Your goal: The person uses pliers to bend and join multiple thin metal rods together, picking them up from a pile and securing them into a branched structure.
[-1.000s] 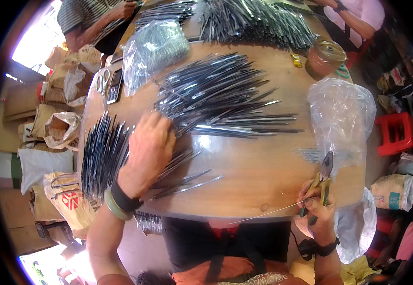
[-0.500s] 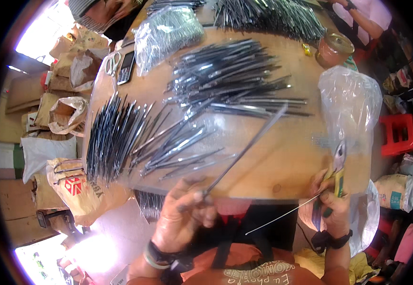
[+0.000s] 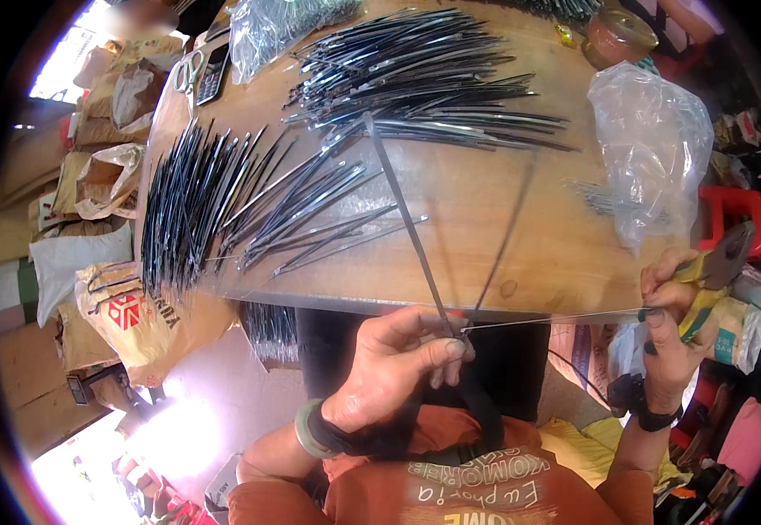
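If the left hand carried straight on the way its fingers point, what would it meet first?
Likely the thin wire: its end shows right by the left hand; depth is unclear.

place: small workshop | seen: worktable [image 3: 520, 249], heaped black strips [image 3: 406, 70], pliers [image 3: 729, 255], sacks [image 3: 83, 260]

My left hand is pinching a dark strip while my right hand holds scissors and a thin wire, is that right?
Not quite: your right hand holds pliers; the scissors lie on the table, as the head view shows. Your left hand does pinch a dark strip, and the right does hold a thin wire.
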The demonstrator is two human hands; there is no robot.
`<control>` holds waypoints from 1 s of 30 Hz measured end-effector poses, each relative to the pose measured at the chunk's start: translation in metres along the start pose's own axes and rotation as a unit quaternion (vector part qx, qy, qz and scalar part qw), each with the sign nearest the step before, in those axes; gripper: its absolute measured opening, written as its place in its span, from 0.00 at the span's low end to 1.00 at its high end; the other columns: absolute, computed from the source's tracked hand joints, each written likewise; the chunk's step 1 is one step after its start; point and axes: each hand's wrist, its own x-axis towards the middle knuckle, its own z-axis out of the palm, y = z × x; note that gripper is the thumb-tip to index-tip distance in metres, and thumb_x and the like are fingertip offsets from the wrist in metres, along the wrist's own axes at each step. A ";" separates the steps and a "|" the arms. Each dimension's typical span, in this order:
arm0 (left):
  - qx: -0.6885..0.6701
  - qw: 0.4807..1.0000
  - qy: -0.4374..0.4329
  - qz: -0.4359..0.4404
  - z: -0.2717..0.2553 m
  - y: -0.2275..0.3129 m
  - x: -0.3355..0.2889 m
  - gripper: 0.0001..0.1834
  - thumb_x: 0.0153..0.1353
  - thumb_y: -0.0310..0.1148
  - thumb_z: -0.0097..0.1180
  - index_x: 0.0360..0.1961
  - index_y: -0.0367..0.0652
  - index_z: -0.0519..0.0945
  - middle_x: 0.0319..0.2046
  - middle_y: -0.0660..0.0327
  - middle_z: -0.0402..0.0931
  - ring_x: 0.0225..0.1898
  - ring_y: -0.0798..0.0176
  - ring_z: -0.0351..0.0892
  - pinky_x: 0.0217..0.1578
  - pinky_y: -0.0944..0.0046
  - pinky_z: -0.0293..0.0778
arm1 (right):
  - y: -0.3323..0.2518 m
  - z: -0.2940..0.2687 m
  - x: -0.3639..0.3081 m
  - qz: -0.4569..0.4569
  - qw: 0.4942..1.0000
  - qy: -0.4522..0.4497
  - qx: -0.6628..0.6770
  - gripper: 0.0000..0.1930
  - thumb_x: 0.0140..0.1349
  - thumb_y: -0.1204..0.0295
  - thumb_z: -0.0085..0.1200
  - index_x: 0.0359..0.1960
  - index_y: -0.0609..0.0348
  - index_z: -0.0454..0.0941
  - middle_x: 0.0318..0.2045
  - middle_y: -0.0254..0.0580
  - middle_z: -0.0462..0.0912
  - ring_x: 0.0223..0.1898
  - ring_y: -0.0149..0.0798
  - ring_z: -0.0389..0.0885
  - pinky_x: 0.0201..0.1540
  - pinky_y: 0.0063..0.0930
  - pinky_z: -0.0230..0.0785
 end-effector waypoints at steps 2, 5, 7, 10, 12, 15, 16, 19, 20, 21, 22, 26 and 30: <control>0.069 0.998 0.004 0.012 0.000 0.001 -0.002 0.08 0.59 0.18 0.57 0.40 0.31 0.79 0.30 0.53 0.81 0.24 0.65 0.79 0.23 0.70 0.72 | 0.001 -0.001 -0.001 -0.010 0.998 -0.025 -0.064 0.11 0.53 0.75 0.64 0.35 0.66 0.78 0.45 0.50 0.74 0.42 0.39 0.74 0.47 0.31 0.67; 0.141 0.989 -0.025 -0.036 -0.007 0.004 0.002 0.12 0.61 0.20 0.58 0.46 0.31 0.79 0.31 0.57 0.81 0.27 0.71 0.77 0.27 0.72 0.74 | -0.006 0.013 0.000 0.016 0.979 -0.081 -0.184 0.12 0.46 0.76 0.64 0.34 0.62 0.80 0.42 0.43 0.75 0.39 0.38 0.75 0.47 0.36 0.67; 0.154 0.984 -0.036 -0.078 -0.015 0.005 0.005 0.11 0.61 0.20 0.58 0.45 0.31 0.79 0.30 0.58 0.81 0.27 0.71 0.77 0.28 0.72 0.74 | -0.001 0.033 0.013 -0.056 0.962 -0.137 -0.231 0.13 0.45 0.75 0.64 0.35 0.61 0.80 0.41 0.43 0.75 0.40 0.41 0.75 0.50 0.39 0.65; 0.173 0.970 -0.064 -0.160 -0.003 0.012 0.013 0.08 0.60 0.19 0.57 0.41 0.30 0.81 0.29 0.59 0.81 0.27 0.70 0.78 0.30 0.72 0.76 | -0.003 0.043 0.028 -0.149 0.917 -0.199 -0.312 0.13 0.43 0.75 0.64 0.34 0.61 0.80 0.40 0.43 0.75 0.41 0.45 0.75 0.55 0.44 0.61; 0.168 0.962 -0.055 -0.207 -0.006 0.013 0.012 0.09 0.60 0.19 0.57 0.42 0.31 0.80 0.29 0.59 0.81 0.27 0.70 0.79 0.31 0.71 0.77 | 0.003 0.051 0.029 -0.178 0.900 -0.219 -0.332 0.13 0.43 0.74 0.64 0.33 0.62 0.80 0.40 0.43 0.75 0.42 0.47 0.75 0.56 0.46 0.58; 0.185 0.959 -0.058 -0.207 -0.011 0.011 0.010 0.09 0.60 0.20 0.57 0.43 0.30 0.80 0.30 0.59 0.81 0.28 0.69 0.80 0.33 0.71 0.78 | 0.013 0.058 0.026 -0.152 0.895 -0.268 -0.321 0.11 0.44 0.76 0.62 0.32 0.64 0.79 0.39 0.45 0.76 0.41 0.49 0.74 0.56 0.50 0.56; 0.195 0.958 -0.055 -0.202 -0.011 0.011 0.009 0.09 0.60 0.20 0.56 0.42 0.30 0.80 0.31 0.59 0.81 0.29 0.69 0.80 0.33 0.71 0.78 | 0.015 0.060 0.025 -0.161 0.899 -0.266 -0.308 0.11 0.43 0.77 0.62 0.31 0.63 0.79 0.39 0.45 0.76 0.40 0.49 0.74 0.55 0.49 0.57; 0.193 0.954 -0.070 -0.217 -0.008 0.016 0.007 0.11 0.61 0.18 0.55 0.44 0.30 0.80 0.35 0.57 0.82 0.35 0.67 0.81 0.39 0.68 0.79 | 0.017 0.061 0.023 -0.168 0.900 -0.272 -0.295 0.12 0.40 0.77 0.61 0.31 0.63 0.79 0.40 0.45 0.76 0.39 0.49 0.73 0.51 0.47 0.59; 0.194 0.954 -0.071 -0.216 -0.011 0.018 0.008 0.11 0.61 0.18 0.55 0.44 0.30 0.80 0.35 0.57 0.82 0.35 0.67 0.81 0.39 0.68 0.79 | 0.017 0.060 0.021 -0.167 0.897 -0.280 -0.298 0.12 0.39 0.78 0.61 0.30 0.63 0.79 0.40 0.45 0.76 0.38 0.49 0.72 0.49 0.46 0.59; 0.193 0.962 -0.094 -0.170 -0.015 0.023 0.009 0.12 0.60 0.18 0.55 0.46 0.30 0.80 0.38 0.57 0.81 0.39 0.66 0.81 0.43 0.68 0.78 | 0.016 0.059 0.021 -0.167 0.897 -0.279 -0.298 0.12 0.39 0.78 0.61 0.30 0.63 0.79 0.40 0.45 0.76 0.38 0.49 0.72 0.49 0.46 0.59; 0.191 0.967 -0.118 -0.122 -0.016 0.026 0.012 0.14 0.60 0.17 0.54 0.48 0.30 0.79 0.41 0.57 0.81 0.42 0.65 0.81 0.46 0.67 0.77 | 0.014 0.058 0.020 -0.167 0.900 -0.272 -0.298 0.11 0.39 0.78 0.61 0.29 0.63 0.79 0.39 0.44 0.76 0.38 0.49 0.72 0.48 0.44 0.59; 0.255 0.940 -0.211 -0.087 -0.012 0.038 0.033 0.16 0.60 0.18 0.53 0.50 0.31 0.78 0.41 0.59 0.80 0.45 0.68 0.78 0.49 0.69 0.73 | 0.003 0.065 0.019 -0.174 0.905 -0.256 -0.292 0.11 0.35 0.79 0.58 0.26 0.62 0.78 0.38 0.43 0.76 0.37 0.47 0.72 0.45 0.43 0.58; 0.307 0.909 -0.233 -0.161 0.006 0.036 0.043 0.12 0.57 0.18 0.52 0.43 0.31 0.77 0.34 0.57 0.81 0.36 0.63 0.82 0.38 0.68 0.76 | 0.002 0.072 0.011 -0.180 0.916 -0.260 -0.248 0.12 0.33 0.78 0.57 0.25 0.60 0.78 0.38 0.42 0.76 0.36 0.46 0.73 0.45 0.45 0.58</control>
